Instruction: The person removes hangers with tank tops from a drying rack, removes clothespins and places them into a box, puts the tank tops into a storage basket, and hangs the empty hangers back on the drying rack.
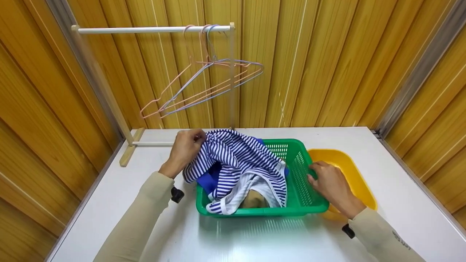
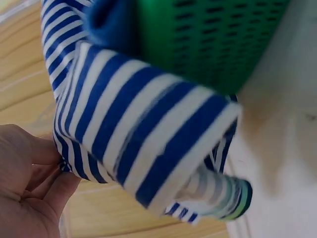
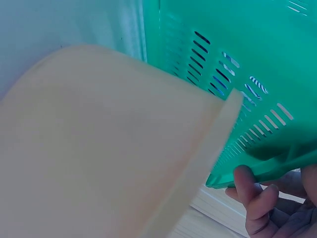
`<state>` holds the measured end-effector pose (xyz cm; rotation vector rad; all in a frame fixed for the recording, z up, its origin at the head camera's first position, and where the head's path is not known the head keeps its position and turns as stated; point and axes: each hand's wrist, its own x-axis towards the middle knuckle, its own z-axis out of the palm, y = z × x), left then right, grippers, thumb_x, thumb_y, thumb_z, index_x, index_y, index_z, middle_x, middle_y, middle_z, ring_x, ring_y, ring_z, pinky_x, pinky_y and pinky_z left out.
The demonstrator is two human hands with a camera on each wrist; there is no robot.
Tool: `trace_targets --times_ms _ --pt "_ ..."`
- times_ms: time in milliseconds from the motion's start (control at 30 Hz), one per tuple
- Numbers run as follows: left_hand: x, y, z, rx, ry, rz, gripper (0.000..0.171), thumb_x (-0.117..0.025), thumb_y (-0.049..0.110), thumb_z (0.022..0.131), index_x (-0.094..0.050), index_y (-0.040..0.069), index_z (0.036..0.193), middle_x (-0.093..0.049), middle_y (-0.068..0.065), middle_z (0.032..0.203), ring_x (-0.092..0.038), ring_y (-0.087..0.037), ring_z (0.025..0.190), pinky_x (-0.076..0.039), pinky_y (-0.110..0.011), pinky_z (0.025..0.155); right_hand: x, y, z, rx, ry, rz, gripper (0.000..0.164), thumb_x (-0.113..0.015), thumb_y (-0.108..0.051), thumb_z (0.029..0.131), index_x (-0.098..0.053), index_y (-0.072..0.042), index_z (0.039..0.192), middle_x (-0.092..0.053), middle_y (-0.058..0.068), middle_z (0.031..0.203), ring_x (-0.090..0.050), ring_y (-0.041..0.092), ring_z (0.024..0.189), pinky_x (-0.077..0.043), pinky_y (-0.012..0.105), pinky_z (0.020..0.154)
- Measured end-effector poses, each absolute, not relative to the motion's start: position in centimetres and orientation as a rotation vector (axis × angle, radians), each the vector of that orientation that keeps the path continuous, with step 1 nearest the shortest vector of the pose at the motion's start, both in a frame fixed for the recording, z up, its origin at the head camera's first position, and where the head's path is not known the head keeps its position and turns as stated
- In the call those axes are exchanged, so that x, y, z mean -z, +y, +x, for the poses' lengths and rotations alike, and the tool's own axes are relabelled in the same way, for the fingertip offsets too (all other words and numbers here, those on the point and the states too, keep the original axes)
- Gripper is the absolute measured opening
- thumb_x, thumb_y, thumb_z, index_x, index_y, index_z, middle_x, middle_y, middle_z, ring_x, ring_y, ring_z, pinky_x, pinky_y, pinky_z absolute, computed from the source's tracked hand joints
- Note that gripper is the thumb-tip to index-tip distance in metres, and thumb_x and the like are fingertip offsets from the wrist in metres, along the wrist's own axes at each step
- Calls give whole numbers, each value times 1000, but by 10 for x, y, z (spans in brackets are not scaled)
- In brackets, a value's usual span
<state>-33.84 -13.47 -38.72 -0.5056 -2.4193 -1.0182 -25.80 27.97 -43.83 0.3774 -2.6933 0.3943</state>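
Observation:
In the head view, a navy-and-white striped shirt [image 1: 233, 153] lies bunched over the left part of a green perforated basket [image 1: 304, 182]. My left hand [image 1: 185, 147] pinches a raised edge of it at the basket's far left corner. The left wrist view shows thumb and fingers [image 2: 44, 173] closing on the striped cloth [image 2: 143, 124], which hangs beside the basket wall [image 2: 208, 39]. My right hand [image 1: 333, 183] grips the basket's right rim. In the right wrist view, its curled fingers [image 3: 255, 203] meet the green rim [image 3: 277, 168]. Blue cloth [image 1: 209, 182] and brownish cloth [image 1: 253, 200] show beneath the shirt.
A yellow plastic basin [image 1: 358, 178] stands against the basket's right side, partly behind my right hand. Beyond the basket, a rack [image 1: 153, 30] carries several pink and blue wire hangers [image 1: 189, 83]. Wood-patterned walls [image 1: 309, 72] close in the white table [image 1: 397, 203].

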Motion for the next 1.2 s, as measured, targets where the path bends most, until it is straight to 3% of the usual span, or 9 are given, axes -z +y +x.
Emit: trace_targets --times_ms 300,500,767,967,1200 --pt "338 -87 -302 1043 -2287 -748 11 -65 -3 89 -74 4 90 -76 -10 91 -72 -22 85 -59 -34 78 438 280 -258 -402 -2706 367 34 -76 -10 85 -67 11 110 -68 29 109 -69 44 95 -55 53 81" --pt "328 -60 -278 1038 -2277 -991 11 -63 -1 92 -72 6 91 -74 -6 93 -71 -16 87 -58 -27 82 438 281 -257 -431 -2697 367 34 -76 -9 85 -67 11 111 -69 28 109 -69 43 94 -55 52 81" --pt "353 -56 -266 815 -2539 -1224 30 -59 0 95 -67 9 122 -72 -5 116 -68 -16 106 -55 -29 91 440 280 -259 -355 -2657 389 33 -78 -10 83 -68 12 106 -70 27 103 -70 42 89 -56 53 80" --pt "377 -63 -269 597 -2727 -1292 22 -63 8 94 -74 12 112 -74 -3 110 -68 -16 103 -54 -31 94 440 280 -258 -367 -2678 377 35 -77 -11 84 -67 12 109 -69 28 106 -69 42 92 -56 53 81" --pt "400 -76 -277 438 -2937 -1263 25 -66 9 93 -73 12 116 -74 -5 113 -71 -18 99 -54 -33 94 440 280 -257 -357 -2680 372 34 -77 -12 84 -68 11 108 -69 28 107 -69 43 92 -56 52 81"
